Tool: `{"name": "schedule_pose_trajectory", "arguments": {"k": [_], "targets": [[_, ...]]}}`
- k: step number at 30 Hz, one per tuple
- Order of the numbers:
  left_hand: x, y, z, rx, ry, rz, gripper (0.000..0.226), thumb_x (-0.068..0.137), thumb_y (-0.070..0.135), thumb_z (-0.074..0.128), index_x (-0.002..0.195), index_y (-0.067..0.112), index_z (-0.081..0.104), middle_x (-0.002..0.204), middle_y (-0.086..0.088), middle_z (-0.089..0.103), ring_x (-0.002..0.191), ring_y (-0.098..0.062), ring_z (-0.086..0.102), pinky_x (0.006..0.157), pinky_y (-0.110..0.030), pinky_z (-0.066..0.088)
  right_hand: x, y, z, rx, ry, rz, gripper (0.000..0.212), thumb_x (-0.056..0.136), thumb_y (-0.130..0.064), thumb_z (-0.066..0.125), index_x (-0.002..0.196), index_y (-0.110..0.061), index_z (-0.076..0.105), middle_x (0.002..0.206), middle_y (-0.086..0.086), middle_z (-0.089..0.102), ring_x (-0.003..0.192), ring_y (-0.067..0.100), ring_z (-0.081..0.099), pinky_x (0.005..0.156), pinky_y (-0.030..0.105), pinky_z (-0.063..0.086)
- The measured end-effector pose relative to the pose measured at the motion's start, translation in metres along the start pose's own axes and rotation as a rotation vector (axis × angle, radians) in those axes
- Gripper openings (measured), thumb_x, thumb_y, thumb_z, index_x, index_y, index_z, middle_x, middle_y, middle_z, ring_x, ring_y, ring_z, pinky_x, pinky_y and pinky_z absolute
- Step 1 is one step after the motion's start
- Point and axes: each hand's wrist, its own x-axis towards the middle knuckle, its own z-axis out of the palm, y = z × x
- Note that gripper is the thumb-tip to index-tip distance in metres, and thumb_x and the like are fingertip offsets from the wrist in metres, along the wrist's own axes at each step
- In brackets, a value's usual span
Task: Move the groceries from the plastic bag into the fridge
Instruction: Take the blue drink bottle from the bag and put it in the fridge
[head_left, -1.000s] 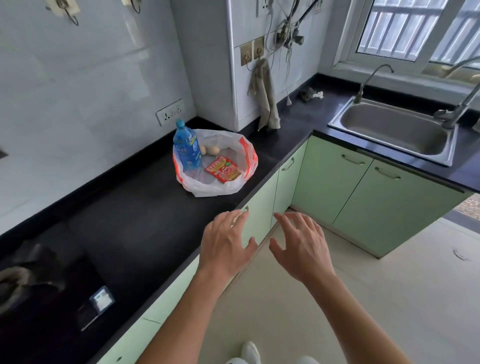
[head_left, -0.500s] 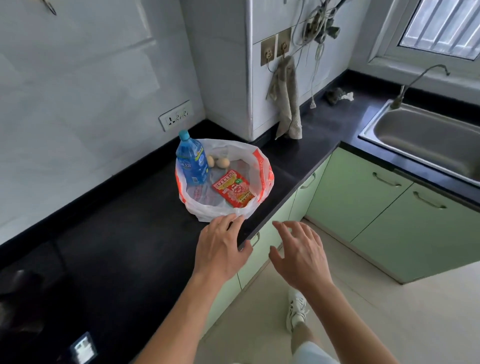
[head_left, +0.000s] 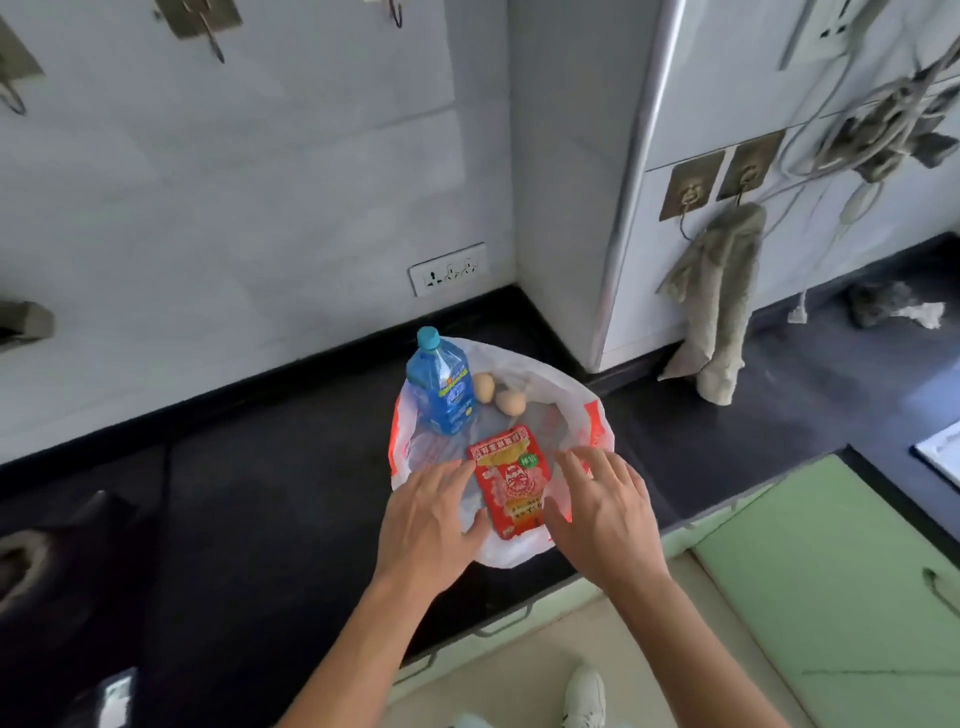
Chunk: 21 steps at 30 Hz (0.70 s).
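Both the left hand (head_left: 434, 519) and the right hand (head_left: 602, 512) are over the mouth of the plastic bag (head_left: 592, 415) now. A second ago they're hanging out past the tabletop (head_left: 234, 493) edge, over the floor, and half a second ago only just reaching the bag's near rim. The whole view has closed in on the bag too, so the person has stepped right up to it.

My read is that the reach is basically done and the first pick is about to happen. Nothing has left the bag yet: the red packet (head_left: 511, 480) lies flat at the front, the blue bottle (head_left: 441, 395) stands at the back left, and two eggs (head_left: 510, 401) sit just beside it. No fridge in view, so the carry is all still to come.

Pose-wise, both hands are palm down with fingers spread and fairly straight, gripping nothing. They flank the red packet, left fingertips at its left edge, right thumb near its lower right corner. Can't tell if either is actually touching the packet or the plastic. Looks like the packet goes first.
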Motion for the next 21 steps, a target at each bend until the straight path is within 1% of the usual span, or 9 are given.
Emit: {"name": "schedule_pose_trajectory", "arguments": {"k": [4, 6, 9, 12, 14, 16, 18, 20, 21], "targets": [[0.018, -0.011, 0.007, -0.011, 0.019, -0.125, 0.059, 0.089, 0.045, 0.066, 0.141, 0.023, 0.052, 0.142, 0.003, 0.057, 0.131, -0.018, 0.052, 0.107, -0.038, 0.042, 0.042, 0.008, 0.007, 0.039, -0.074, -0.057, 0.051, 0.086, -0.044, 0.063, 0.133, -0.025, 0.055, 0.128, 0.002, 0.062, 0.122, 0.028, 0.057, 0.104, 0.052, 0.047], [0.028, -0.019, 0.009, -0.045, 0.032, -0.190, 0.058, 0.089, 0.044, 0.067, 0.141, 0.022, 0.051, 0.140, 0.002, 0.057, 0.129, -0.018, 0.053, 0.104, -0.036, 0.043, 0.058, 0.008, 0.015, 0.046, -0.127, -0.084, 0.052, 0.088, -0.044, 0.060, 0.137, -0.027, 0.051, 0.134, 0.002, 0.059, 0.126, 0.027, 0.053, 0.108, 0.050, 0.043], [0.048, -0.034, 0.016, -0.122, 0.047, -0.277, 0.059, 0.089, 0.043, 0.067, 0.141, 0.022, 0.049, 0.138, 0.003, 0.057, 0.124, -0.016, 0.053, 0.099, -0.032, 0.045, 0.083, 0.002, 0.028, 0.054, -0.235, -0.100, 0.054, 0.095, -0.048, 0.053, 0.145, -0.031, 0.041, 0.147, -0.001, 0.047, 0.137, 0.024, 0.043, 0.113, 0.046, 0.038], [0.069, -0.050, 0.027, -0.261, 0.043, -0.362, 0.065, 0.087, 0.041, 0.070, 0.143, 0.022, 0.044, 0.134, 0.003, 0.056, 0.120, -0.013, 0.053, 0.095, -0.027, 0.045, 0.108, -0.008, 0.042, 0.092, -0.320, -0.082, 0.058, 0.098, -0.044, 0.050, 0.149, -0.035, 0.026, 0.154, -0.002, 0.037, 0.141, 0.024, 0.038, 0.111, 0.043, 0.042], [0.084, -0.061, 0.036, -0.369, 0.055, -0.387, 0.066, 0.086, 0.037, 0.074, 0.142, 0.020, 0.044, 0.131, 0.003, 0.057, 0.117, -0.012, 0.055, 0.092, -0.025, 0.047, 0.123, -0.012, 0.057, 0.121, -0.336, -0.080, 0.059, 0.098, -0.038, 0.052, 0.150, -0.035, 0.023, 0.155, 0.000, 0.037, 0.140, 0.024, 0.040, 0.106, 0.039, 0.045], [0.098, -0.073, 0.047, -0.458, 0.079, -0.388, 0.061, 0.084, 0.032, 0.077, 0.136, 0.019, 0.048, 0.123, 0.007, 0.058, 0.112, -0.008, 0.057, 0.088, -0.021, 0.048, 0.137, -0.015, 0.074, 0.139, -0.349, -0.079, 0.058, 0.097, -0.032, 0.055, 0.148, -0.031, 0.027, 0.150, 0.003, 0.042, 0.135, 0.027, 0.046, 0.100, 0.039, 0.049], [0.113, -0.082, 0.055, -0.505, 0.107, -0.387, 0.059, 0.081, 0.028, 0.080, 0.132, 0.021, 0.050, 0.120, 0.011, 0.057, 0.108, -0.004, 0.056, 0.084, -0.014, 0.043, 0.149, -0.017, 0.091, 0.172, -0.363, -0.059, 0.055, 0.094, -0.027, 0.058, 0.144, -0.026, 0.035, 0.138, 0.008, 0.051, 0.124, 0.031, 0.054, 0.092, 0.041, 0.052], [0.128, -0.089, 0.063, -0.568, 0.124, -0.383, 0.066, 0.078, 0.029, 0.082, 0.134, 0.023, 0.048, 0.124, 0.013, 0.055, 0.109, -0.001, 0.054, 0.086, -0.012, 0.042, 0.161, -0.022, 0.108, 0.188, -0.382, -0.030, 0.053, 0.092, -0.025, 0.058, 0.143, -0.022, 0.040, 0.124, 0.009, 0.055, 0.112, 0.034, 0.059, 0.085, 0.043, 0.052], [0.135, -0.091, 0.067, -0.600, 0.131, -0.376, 0.070, 0.076, 0.031, 0.084, 0.136, 0.024, 0.047, 0.127, 0.013, 0.054, 0.112, -0.002, 0.055, 0.090, -0.015, 0.046, 0.166, -0.024, 0.117, 0.200, -0.395, -0.024, 0.055, 0.092, -0.024, 0.057, 0.144, -0.021, 0.040, 0.120, 0.009, 0.055, 0.108, 0.036, 0.060, 0.081, 0.044, 0.051]]}}
